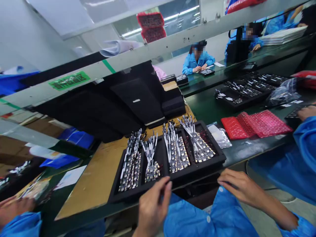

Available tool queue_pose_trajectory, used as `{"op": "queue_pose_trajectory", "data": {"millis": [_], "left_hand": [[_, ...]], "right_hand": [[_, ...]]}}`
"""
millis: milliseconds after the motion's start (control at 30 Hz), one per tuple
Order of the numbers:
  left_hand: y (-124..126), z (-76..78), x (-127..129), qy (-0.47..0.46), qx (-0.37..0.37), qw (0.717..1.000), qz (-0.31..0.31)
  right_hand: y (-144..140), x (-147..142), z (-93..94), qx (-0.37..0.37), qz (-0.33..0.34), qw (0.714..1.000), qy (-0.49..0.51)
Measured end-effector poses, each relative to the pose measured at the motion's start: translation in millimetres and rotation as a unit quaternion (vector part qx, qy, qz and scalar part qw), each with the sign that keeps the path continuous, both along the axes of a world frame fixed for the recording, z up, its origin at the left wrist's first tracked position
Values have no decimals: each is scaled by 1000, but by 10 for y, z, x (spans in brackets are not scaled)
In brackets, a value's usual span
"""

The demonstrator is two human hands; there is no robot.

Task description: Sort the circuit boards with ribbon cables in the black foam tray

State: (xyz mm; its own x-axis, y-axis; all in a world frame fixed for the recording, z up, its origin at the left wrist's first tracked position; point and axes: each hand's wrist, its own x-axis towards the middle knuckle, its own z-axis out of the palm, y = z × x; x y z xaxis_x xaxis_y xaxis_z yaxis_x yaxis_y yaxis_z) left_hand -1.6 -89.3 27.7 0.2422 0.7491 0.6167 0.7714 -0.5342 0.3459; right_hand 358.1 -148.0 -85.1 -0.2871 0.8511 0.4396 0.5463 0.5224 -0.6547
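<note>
A black foam tray [197,169] lies in front of me, its compartments filled with several small circuit boards [130,171] that carry white ribbon cables [150,148]. By the tray's front edge is my left hand [153,205], thumb and forefinger closed toward each other; whether they pinch anything is hidden. Just past the tray's front right corner, my right hand [239,184] has its fingers bent and pressed together. What may be in those fingers is too small to make out. Both hands are in front of my blue smock [195,217].
Cardboard [91,184] lies under the tray. Black foam sheets [138,95] stand behind it, below a slanting metal shelf beam [158,52]. Red bubble wrap [256,125] and another filled black tray [247,92] are to the right. Co-workers' hands [307,112] [17,209] show at both sides.
</note>
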Motion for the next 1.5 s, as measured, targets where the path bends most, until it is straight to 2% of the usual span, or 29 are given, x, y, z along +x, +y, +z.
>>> {"op": "queue_pose_trajectory", "data": {"millis": [67, 133, 200, 300, 400, 600, 733, 933, 1067, 1133, 1233, 1333, 1500], "left_hand": [[-118, -228, 175, 25, -5, 996, -80], [-161, -419, 323, 62, -6, 991, -119], [-157, -559, 434, 107, 7, 985, -134], [-115, -691, 538, 167, 45, 976, -132], [-75, -767, 583, 194, 62, 972, -115], [-75, -833, 586, 191, 54, 974, -112], [-82, -836, 609, 185, 35, 976, -105], [-83, -838, 692, 181, -2, 979, -92], [-75, -864, 700, 166, -3, 983, -82], [-65, -878, 689, 158, -4, 984, -82], [-56, -891, 669, 153, -6, 985, -86], [-56, -887, 654, 150, -10, 984, -91], [-62, -865, 646, 135, 12, 985, -107]], "right_hand": [[53, -17, -86, 133, -14, 990, -49], [142, -107, -144, 200, -12, 976, -87], [242, -221, -184, 236, -16, 965, -111], [359, -347, -235, 277, -39, 951, -132], [386, -378, -298, 275, -55, 950, -135], [225, -291, -532, 213, -87, 968, -99], [116, -292, -651, 181, -92, 972, -114], [76, -435, -518, 172, -103, 977, -79], [55, -424, -469, 189, -106, 975, -54], [60, -347, -470, 196, -139, 970, -25], [113, -163, -467, 205, -229, 952, 7], [183, 2, -473, 195, -294, 936, -2], [163, -17, -572, 186, -277, 942, -40]]}}
